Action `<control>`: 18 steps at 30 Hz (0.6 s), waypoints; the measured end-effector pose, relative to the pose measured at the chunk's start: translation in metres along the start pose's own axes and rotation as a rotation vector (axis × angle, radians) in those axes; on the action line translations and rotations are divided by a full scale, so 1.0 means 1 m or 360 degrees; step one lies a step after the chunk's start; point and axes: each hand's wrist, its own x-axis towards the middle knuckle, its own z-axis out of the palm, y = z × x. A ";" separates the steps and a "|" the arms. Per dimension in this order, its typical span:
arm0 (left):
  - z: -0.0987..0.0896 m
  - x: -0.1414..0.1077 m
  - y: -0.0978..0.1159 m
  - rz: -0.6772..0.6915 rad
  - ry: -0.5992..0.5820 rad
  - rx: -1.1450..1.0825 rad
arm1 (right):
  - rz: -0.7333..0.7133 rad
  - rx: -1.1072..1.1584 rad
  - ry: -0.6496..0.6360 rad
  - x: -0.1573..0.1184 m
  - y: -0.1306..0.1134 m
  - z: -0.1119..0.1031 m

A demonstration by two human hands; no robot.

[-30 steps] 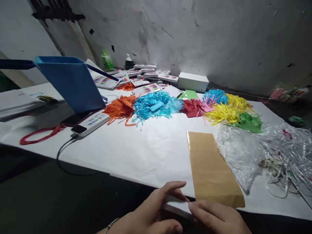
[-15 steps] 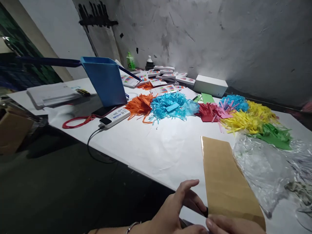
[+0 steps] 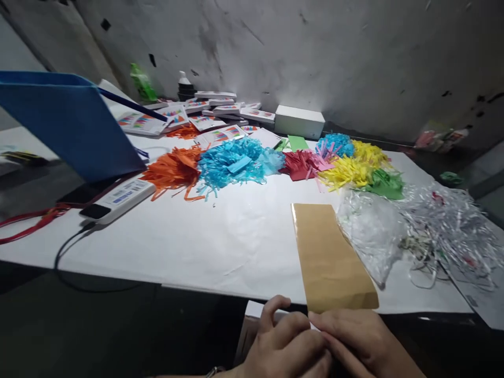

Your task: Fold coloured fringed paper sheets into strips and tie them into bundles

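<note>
The person's curled left hand [image 3: 289, 344] grasps a white, straight-edged box [image 3: 254, 310] just below the near left corner of a flat, glossy brown paper sheet [image 3: 333, 257], which lies on a white-covered bench [image 3: 236, 226]. The right hand [image 3: 358, 333], at the near end of the brown sheet, brings its bent fingers against the left hand at the box; whether it grips anything itself cannot be told, since the fingers hide the contact. Right of the sheet, and touching its edge, sits a crumpled clear plastic bag [image 3: 370, 226], with a tangle of shiny silver plastic strands [image 3: 464, 226] farther right. Beyond the sheet's far end run fringed paper bundles: yellow [image 3: 350, 170] straight behind it, crimson [image 3: 299, 165] a little left, then bright blue [image 3: 232, 165] and orange [image 3: 175, 168] farther left. Well left of the sheet are a white, black-ended rectangular device [image 3: 118, 199] and a tall, tapered blue container [image 3: 74, 126]. Far behind the sheet, a long white rectangular box [image 3: 299, 122] stands near a pile of colourfully printed white flat boxes [image 3: 220, 110].
</note>
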 end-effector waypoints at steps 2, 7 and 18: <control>0.000 0.005 -0.001 0.0070 -0.0076 -0.0053 | 0.0075 0.0051 0.0009 -0.004 0.002 -0.003; -0.007 0.014 -0.005 0.0121 -0.0030 -0.0031 | 0.0298 0.0414 -0.0138 -0.016 0.013 -0.010; -0.021 0.020 -0.013 0.0033 -0.0109 0.0036 | -0.0137 -0.0266 0.0289 -0.030 0.011 0.015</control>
